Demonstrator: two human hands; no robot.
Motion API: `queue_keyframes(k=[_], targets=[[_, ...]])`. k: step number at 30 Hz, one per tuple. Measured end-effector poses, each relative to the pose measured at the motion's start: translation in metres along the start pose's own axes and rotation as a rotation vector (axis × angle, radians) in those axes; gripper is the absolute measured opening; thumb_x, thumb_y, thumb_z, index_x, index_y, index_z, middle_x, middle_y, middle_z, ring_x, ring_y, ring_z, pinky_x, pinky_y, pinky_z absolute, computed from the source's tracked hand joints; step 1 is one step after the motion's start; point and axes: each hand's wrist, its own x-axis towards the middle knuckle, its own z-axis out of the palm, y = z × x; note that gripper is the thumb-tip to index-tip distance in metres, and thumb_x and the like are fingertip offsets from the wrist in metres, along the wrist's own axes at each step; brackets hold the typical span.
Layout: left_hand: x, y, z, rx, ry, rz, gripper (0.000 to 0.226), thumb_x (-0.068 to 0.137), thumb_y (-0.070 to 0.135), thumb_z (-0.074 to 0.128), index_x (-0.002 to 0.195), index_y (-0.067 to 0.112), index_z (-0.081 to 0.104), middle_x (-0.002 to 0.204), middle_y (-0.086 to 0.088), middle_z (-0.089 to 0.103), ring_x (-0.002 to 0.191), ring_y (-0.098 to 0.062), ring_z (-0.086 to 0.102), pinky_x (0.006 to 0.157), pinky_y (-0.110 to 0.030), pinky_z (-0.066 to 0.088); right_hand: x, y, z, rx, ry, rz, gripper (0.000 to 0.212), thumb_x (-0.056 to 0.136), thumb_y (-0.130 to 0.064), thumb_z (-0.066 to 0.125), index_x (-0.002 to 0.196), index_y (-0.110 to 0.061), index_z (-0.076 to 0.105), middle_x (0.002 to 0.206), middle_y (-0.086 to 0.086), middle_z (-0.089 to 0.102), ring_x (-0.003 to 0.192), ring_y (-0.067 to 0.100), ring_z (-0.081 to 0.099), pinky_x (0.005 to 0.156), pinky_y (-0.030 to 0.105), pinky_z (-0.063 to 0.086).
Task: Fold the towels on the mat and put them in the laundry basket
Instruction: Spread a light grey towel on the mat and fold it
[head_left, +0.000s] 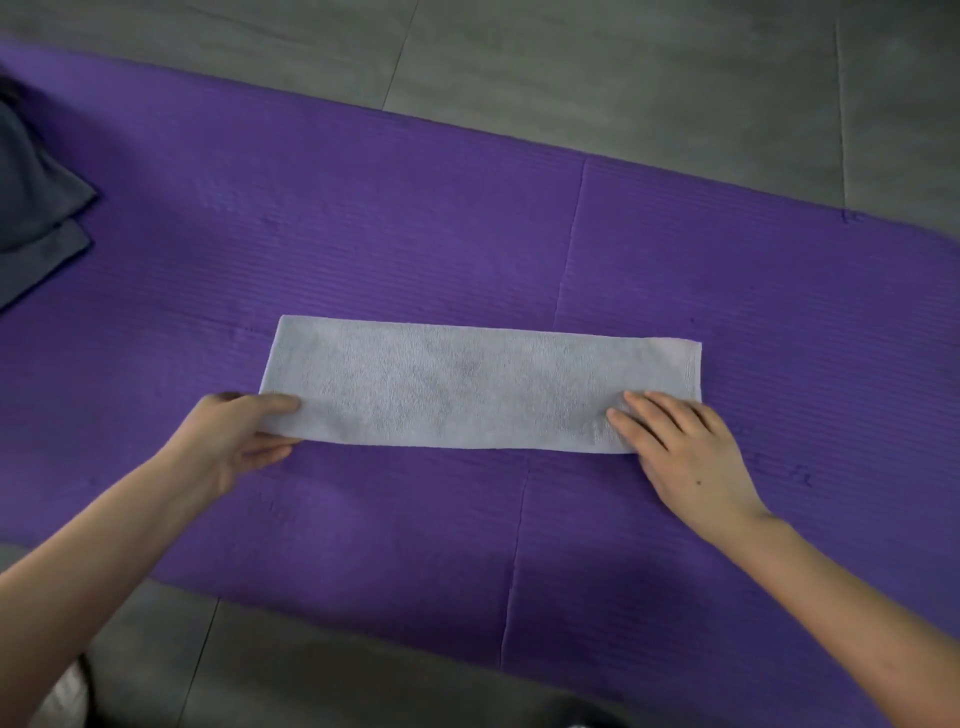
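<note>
While the light grey towel (467, 384) lies as a long narrow strip across the middle of the frame, flat on the purple mat (415, 218), we judge that the folding of this piece is partly done: it is folded lengthwise, and the crosswise fold is not yet made. At the strip's left end our left hand (228, 441) pinches the cloth, thumb on top and the other fingers (275, 449) tucked under the near edge. At the right end our right hand (685, 457) lies palm down on the near corner, its fingers straight and a little spread, pressing the cloth to the mat.

The next move, as we read it, calls for lifting the pinched end and carrying it over to meet the right end, with edges matched and the pressing hand holding its corner down so the strip does not slide.

Both forearms reach in from the lower corners of the frame, angled toward each other. Dark grey towels (31, 208) lie at the upper left edge of the frame, well apart. Beyond the mat is grey tiled floor (623, 62). We see no laundry basket.
</note>
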Motion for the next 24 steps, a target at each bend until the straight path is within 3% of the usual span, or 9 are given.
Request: queue_keyframes(k=[4,6,8,10,12,14,17,20,24], targets=[[0.023,0.036,0.007,0.031,0.144,0.295,0.022,0.079,0.006,0.069,0.086,0.018,0.051,0.091,-0.013,0.055,0.064,-0.019,0.054,0.042,-0.021,0.052,0.002,-0.02,-0.01,-0.03,0.005,0.004,0.054,0.072,0.006,0.049,0.124,-0.01,0.046,0.113,0.011,0.065,0.087,0.028,0.064,0.067,0.037,0.053],[0.038,0.068,0.012,0.065,0.155,0.499,0.026,0.078,0.007,0.07,0.088,0.023,0.052,0.084,-0.004,0.054,0.068,-0.017,0.054,0.058,-0.027,0.054,0.003,-0.047,-0.016,-0.011,-0.033,-0.016,0.051,0.072,-0.005,0.044,0.123,-0.009,0.047,0.102,0.007,0.066,0.076,0.023,0.062,0.059,0.033,0.053],[0.053,0.097,0.021,0.111,0.047,0.583,0.031,0.081,0.01,0.068,0.109,0.017,0.056,0.083,0.002,0.056,0.072,-0.011,0.055,0.074,-0.028,0.051,0.003,-0.086,-0.019,0.027,-0.101,-0.032,0.05,0.072,-0.014,0.046,0.121,-0.007,0.045,0.092,0.005,0.066,0.07,0.021,0.058,0.054,0.031,0.051],[0.067,0.11,0.027,0.184,0.014,0.582,0.044,0.083,0.016,0.067,0.125,0.015,0.053,0.097,0.002,0.061,0.081,-0.012,0.057,0.078,-0.027,0.048,0.011,-0.127,-0.024,0.1,-0.162,-0.019,0.06,0.062,-0.019,0.066,0.117,-0.005,0.045,0.081,0.006,0.066,0.066,0.019,0.057,0.051,0.029,0.051],[0.063,0.102,0.027,0.523,0.209,0.738,0.043,0.083,0.023,0.063,0.125,0.018,0.056,0.117,-0.006,0.061,0.1,-0.023,0.058,0.088,-0.035,0.046,0.027,-0.158,-0.032,0.214,-0.209,0.071,0.074,0.04,-0.021,0.082,0.107,-0.006,0.056,0.066,0.003,0.064,0.057,0.015,0.059,0.045,0.023,0.049],[0.038,0.068,0.027,0.855,0.306,1.081,0.04,0.078,0.024,0.051,0.115,0.014,0.063,0.114,-0.014,0.063,0.103,-0.036,0.057,0.091,-0.04,0.041,0.047,-0.177,-0.05,0.325,-0.241,0.178,0.06,0.035,-0.02,0.085,0.092,-0.012,0.067,0.057,-0.001,0.062,0.049,0.012,0.058,0.041,0.019,0.042],[-0.016,-0.016,0.026,1.154,-0.028,1.504,0.043,0.072,0.02,0.051,0.113,0.02,0.063,0.115,-0.009,0.062,0.104,-0.033,0.056,0.09,-0.041,0.045,0.059,-0.183,-0.071,0.527,-0.365,0.329,0.029,0.07,-0.025,0.074,0.094,-0.014,0.064,0.076,0.0,0.069,0.068,0.016,0.065,0.055,0.026,0.046],[-0.054,-0.095,0.025,1.362,-0.303,1.659,0.053,0.07,0.02,0.067,0.122,0.024,0.057,0.127,-0.005,0.058,0.118,-0.026,0.049,0.099,-0.04,0.042,0.042,-0.165,-0.069,0.837,-0.41,0.305,0.022,0.09,-0.034,0.056,0.102,-0.018,0.064,0.093,-0.004,0.07,0.08,0.006,0.06,0.069,0.02,0.046],[-0.07,-0.134,0.043,1.271,-0.328,1.685,0.039,0.081,0.026,0.061,0.12,0.022,0.059,0.124,-0.004,0.06,0.119,-0.022,0.049,0.102,-0.035,0.044,0.011,-0.123,-0.053,0.535,-0.089,-0.027,0.026,0.087,-0.027,0.052,0.096,-0.014,0.073,0.103,-0.001,0.071,0.096,0.014,0.065,0.083,0.032,0.053]])
